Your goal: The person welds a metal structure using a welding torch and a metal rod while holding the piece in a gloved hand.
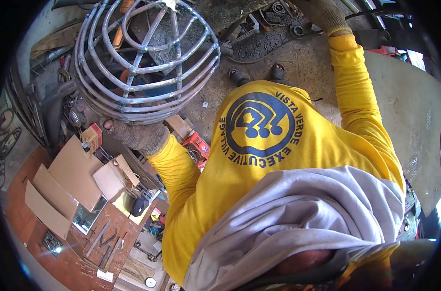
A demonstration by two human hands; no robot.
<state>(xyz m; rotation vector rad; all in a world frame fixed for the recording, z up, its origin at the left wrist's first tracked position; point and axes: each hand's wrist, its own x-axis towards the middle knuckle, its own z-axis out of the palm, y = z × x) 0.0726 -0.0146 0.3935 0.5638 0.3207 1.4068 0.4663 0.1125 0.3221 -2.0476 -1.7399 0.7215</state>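
A round cage of welded metal bars point(147, 63) fills the upper left, its rings joined by upright ribs. My left hand point(143, 137), in a grey-brown knitted glove with bare fingertips, is at the cage's lower rim. Its fingers look curled there, partly behind the bars. At the top right my right hand point(325, 17), also gloved, is closed, and a black cable-like piece point(371, 13) runs off beside it. What that hand grips is cut off by the picture's edge. Both arms are in yellow sleeves.
A reddish-brown table point(101, 242) at lower left bears an open cardboard box point(75, 169), hand tools point(106, 242) and a black cap point(139, 207). A red box point(196, 145) stands beside my left forearm. Scrap metal point(264, 43) lies ahead of my feet; a large grey sheet point(405, 116) is at right.
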